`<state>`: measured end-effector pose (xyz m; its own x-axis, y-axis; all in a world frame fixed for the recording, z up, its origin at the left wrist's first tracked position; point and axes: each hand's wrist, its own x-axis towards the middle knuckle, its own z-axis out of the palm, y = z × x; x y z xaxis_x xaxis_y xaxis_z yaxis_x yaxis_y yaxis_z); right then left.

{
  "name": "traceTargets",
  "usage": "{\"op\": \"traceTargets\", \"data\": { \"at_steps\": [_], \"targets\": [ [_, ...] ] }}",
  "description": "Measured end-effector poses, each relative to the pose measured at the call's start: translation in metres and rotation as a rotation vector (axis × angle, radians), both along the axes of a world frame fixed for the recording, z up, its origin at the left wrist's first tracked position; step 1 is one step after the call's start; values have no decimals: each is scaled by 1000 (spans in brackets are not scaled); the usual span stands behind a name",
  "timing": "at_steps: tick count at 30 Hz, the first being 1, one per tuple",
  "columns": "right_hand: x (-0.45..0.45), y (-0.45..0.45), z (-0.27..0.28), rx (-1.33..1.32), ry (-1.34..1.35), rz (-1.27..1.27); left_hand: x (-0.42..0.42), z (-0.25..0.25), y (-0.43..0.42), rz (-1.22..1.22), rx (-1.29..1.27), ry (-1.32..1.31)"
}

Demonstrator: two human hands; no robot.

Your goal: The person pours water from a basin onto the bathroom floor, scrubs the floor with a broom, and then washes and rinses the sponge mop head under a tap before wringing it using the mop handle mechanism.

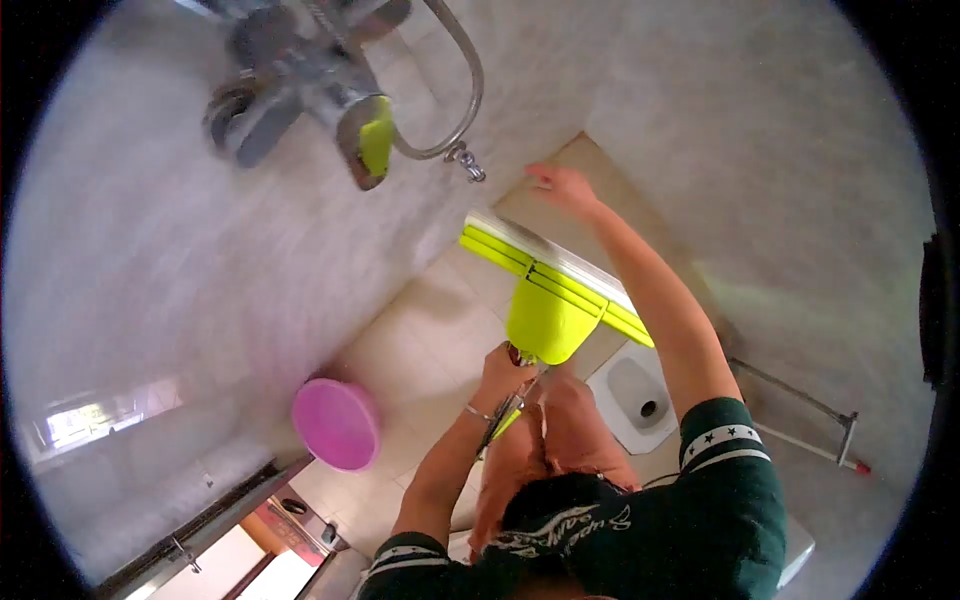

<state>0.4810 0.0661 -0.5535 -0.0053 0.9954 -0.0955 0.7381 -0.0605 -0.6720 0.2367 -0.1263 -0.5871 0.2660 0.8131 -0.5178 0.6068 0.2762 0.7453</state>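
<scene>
My left hand (503,374) is closed around the handle of a sponge mop, just below its lime-green head (556,315). The mop is held head up, with its long whitish sponge strip (545,253) on the far side. Part of its metal and green shaft (505,415) shows along my left forearm. Beyond the sponge, my right hand (562,187) reaches out towards the wall, fingers pointing left and apart, with nothing visible in them. Nearest to that hand is a small metal tap (466,163) low on the wall.
A chrome shower mixer (300,80) with a hose (472,70) juts out close by at upper left. On the tiled floor stands a purple basin (337,425). A white squat toilet (632,400) lies right of my legs, and a metal rail (795,390) is farther right.
</scene>
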Motion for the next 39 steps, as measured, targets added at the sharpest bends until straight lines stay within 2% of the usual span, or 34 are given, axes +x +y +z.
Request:
{"op": "traceTargets", "data": {
  "at_steps": [2,4,8,11,13,18,20,21,24,26,29,31,32,34,36,37,39],
  "targets": [
    [-25,29,-25,177,102,88,-2,-17,4,22,-89,-75],
    [-48,38,-9,241,86,191,-1,-26,8,31,-194,-122],
    [-84,45,-26,278,58,164,-9,-82,9,50,-153,-142],
    [-86,43,-32,370,-39,181,-6,-85,15,56,-241,-146],
    [-84,40,-34,577,-59,241,-8,-103,15,26,-223,-134],
    [-87,35,-25,617,62,375,-13,-125,8,-15,-114,-41],
    [-86,33,-30,639,101,406,-10,-134,7,-40,52,-44],
    [-85,33,-29,634,99,429,-7,-121,12,-66,30,32],
    [-85,32,-21,601,120,459,-4,-117,8,23,47,-16],
    [-86,34,-11,573,135,468,-5,-105,12,-7,20,12],
    [-87,31,-27,637,145,506,-5,-129,10,-25,31,28],
    [-90,17,-26,228,736,258,-6,-137,2,-10,57,10],
    [-90,13,-33,222,733,261,-7,-141,0,25,17,-22],
    [-93,2,-68,-208,1603,-256,-5,-150,-2,63,-19,-57],
    [-109,-7,-100,-257,1643,-386,-6,-153,-3,52,-89,-35],
    [-113,-3,-110,-254,1650,-384,-4,-142,0,16,-26,27],
    [-120,6,-123,-338,1455,-472,-5,-142,-1,37,0,37]
  ]
}}
